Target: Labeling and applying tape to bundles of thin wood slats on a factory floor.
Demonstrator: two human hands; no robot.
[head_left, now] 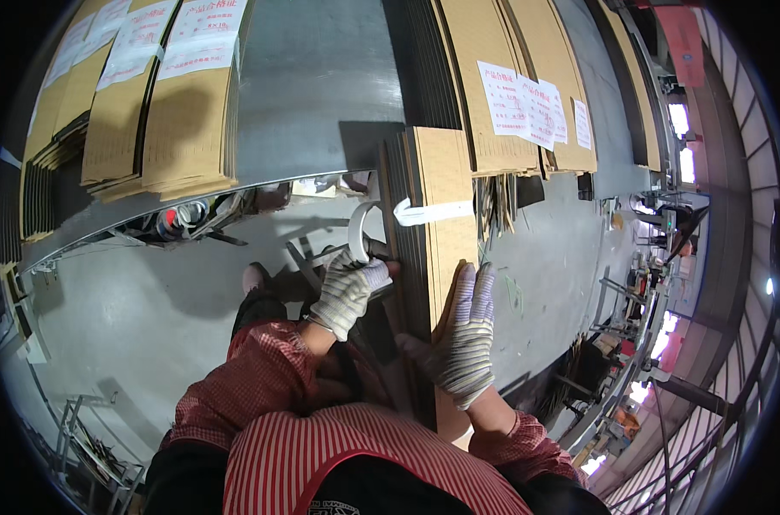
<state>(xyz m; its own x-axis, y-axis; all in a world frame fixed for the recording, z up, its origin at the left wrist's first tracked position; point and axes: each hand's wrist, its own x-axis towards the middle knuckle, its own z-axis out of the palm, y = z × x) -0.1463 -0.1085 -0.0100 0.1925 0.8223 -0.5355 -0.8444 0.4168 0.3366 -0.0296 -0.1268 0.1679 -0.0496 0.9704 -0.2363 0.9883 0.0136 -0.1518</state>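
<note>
My left hand point(345, 296), in a striped knit glove, is closed around a white tape roll point(359, 233) at the left side of a cardboard stack point(448, 167). The stack is made of long tan strips packed together, with dark edges on its left. A strip of white tape point(437, 212) lies across its tan face, its left end standing a little loose. My right hand point(469, 343), gloved alike, lies along the stack's right edge with fingers stretched out. Whether its thumb grips the near part is unclear.
A dark grey table point(317, 86) spans the far side. Taped cardboard bundles point(188, 129) with paper labels lie on its left, and more labelled bundles point(493, 142) to the right. Below are the grey floor point(184, 283) and a metal frame point(94, 442) at the lower left.
</note>
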